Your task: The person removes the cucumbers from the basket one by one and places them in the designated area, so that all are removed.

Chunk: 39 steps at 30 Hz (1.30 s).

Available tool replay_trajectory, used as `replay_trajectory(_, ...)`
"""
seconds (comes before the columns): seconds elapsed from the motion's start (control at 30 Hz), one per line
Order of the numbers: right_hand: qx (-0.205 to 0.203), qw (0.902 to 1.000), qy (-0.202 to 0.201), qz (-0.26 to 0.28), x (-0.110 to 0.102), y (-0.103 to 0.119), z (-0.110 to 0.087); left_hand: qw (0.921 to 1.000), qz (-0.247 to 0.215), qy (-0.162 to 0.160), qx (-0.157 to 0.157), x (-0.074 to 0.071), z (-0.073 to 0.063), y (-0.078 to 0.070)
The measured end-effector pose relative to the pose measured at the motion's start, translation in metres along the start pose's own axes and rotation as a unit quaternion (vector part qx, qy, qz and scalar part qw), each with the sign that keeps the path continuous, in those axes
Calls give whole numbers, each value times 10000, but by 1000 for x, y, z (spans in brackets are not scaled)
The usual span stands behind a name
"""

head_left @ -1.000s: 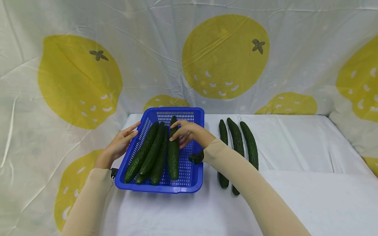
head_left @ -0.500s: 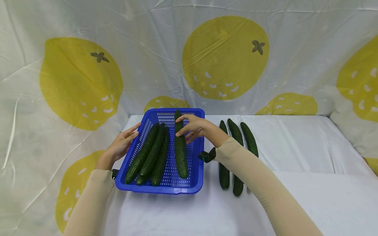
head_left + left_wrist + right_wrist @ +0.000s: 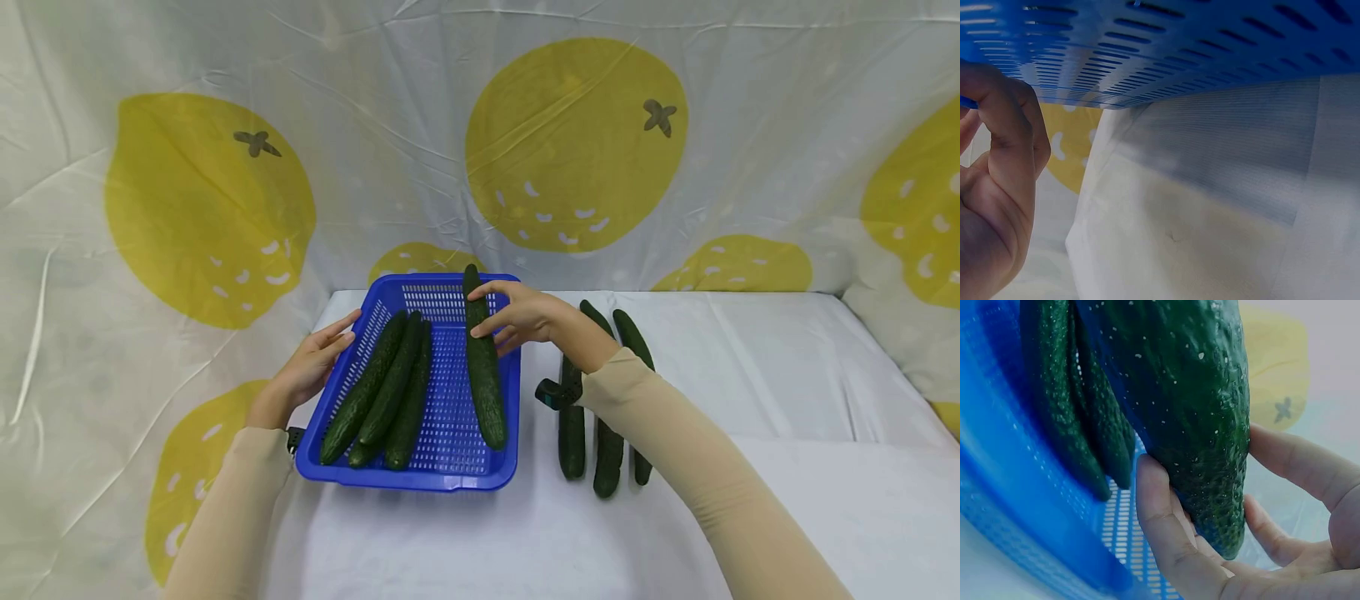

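My right hand [image 3: 522, 319] holds a cucumber [image 3: 483, 367] over the right side of a blue plastic basket [image 3: 405, 481]. In the right wrist view, thumb and fingers grip this cucumber [image 3: 1179, 381] near its tapered end. My left hand [image 3: 311, 367] grips the basket's left rim; in the left wrist view its curled fingers [image 3: 1010, 125] are at the blue edge, beside the slotted wall [image 3: 1147, 56]. Inside the basket, several more cucumbers [image 3: 390, 387] lie together on the left, slanting the same way.
Three cucumbers [image 3: 607, 458] lie side by side on the white cloth [image 3: 750, 367] right of the basket, partly covered by my right forearm. A hanging sheet with yellow lemon prints [image 3: 577, 142] closes off the back and left side.
My right hand has moved right with the cucumber, away from the other cucumbers in the basket; its far end now overlaps the back rim. The left hand has stayed at the rim.
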State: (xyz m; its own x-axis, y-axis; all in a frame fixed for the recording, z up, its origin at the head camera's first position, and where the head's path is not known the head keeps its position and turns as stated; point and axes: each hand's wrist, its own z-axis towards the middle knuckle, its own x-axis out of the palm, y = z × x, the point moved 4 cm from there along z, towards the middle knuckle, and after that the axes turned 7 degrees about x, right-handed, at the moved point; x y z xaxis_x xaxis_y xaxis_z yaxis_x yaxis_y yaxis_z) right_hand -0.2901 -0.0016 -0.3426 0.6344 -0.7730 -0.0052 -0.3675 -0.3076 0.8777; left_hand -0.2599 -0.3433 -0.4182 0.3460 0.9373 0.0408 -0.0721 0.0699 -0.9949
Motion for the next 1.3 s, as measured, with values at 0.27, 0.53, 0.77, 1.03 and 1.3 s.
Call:
replay_trajectory(0.27,-328,9992,97,-186,-15,-3,-17,9999,117,6,-53,0,0,0)
replay_trajectory(0.53,-506,9983,207,-193,-29,-9,-29,9999,109,-5,-63,-2,2,1)
replay_trajectory(0.77,-537,9982,217,-173,-41,-18,-39,9999,133,-22,-93,-2,0,0)
replay_trajectory(1.03,-471,9987,4,-176,-59,-28,-47,10000,-2,-47,-77,-2,-1,0)
replay_trajectory(1.3,-556,9985,13,-12,-73,-36,-54,9997,180,-129,-66,-3,-1,-1)
